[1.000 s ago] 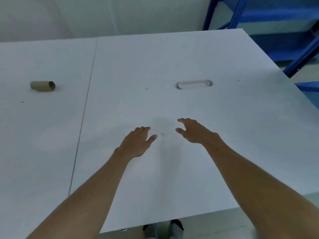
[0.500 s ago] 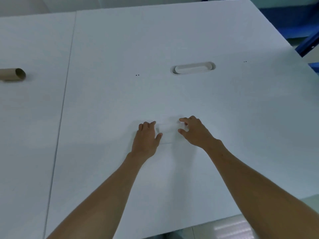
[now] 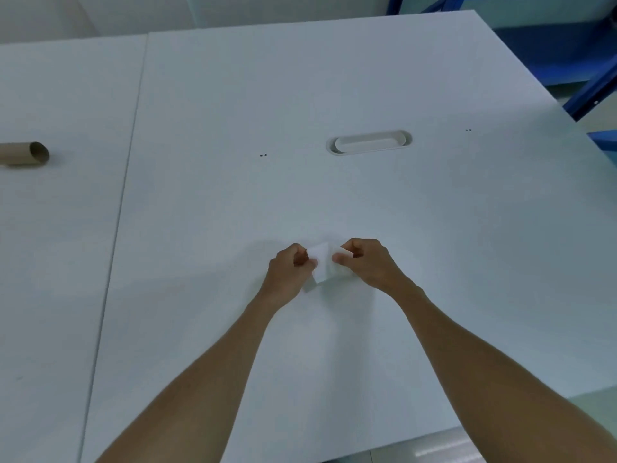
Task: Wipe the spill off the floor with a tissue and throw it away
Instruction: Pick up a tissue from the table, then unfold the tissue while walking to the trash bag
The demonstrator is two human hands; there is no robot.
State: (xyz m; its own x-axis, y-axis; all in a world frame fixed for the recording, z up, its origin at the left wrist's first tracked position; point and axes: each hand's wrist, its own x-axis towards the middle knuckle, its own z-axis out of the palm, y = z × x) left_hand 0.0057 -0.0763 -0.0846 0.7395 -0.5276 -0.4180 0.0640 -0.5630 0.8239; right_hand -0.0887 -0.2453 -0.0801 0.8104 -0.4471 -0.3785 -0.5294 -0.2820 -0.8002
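Note:
A small folded white tissue (image 3: 323, 265) is held just above the white table (image 3: 233, 105), near its middle. My left hand (image 3: 291, 269) pinches the tissue's left edge between thumb and fingers. My right hand (image 3: 366, 261) pinches its right edge the same way. The two hands are close together with the tissue between them. No spill and no bin are in view.
An empty cardboard tube (image 3: 25, 154) lies on the adjoining table at the far left. An oval cable slot (image 3: 369, 142) is set into the table beyond my hands. A blue metal rack (image 3: 587, 91) stands past the right edge. The floor (image 3: 434, 452) shows below the near edge.
My hands went from open and hovering to flat on the tissue, then closed on its two edges and lifted it off the table. The camera has tilted.

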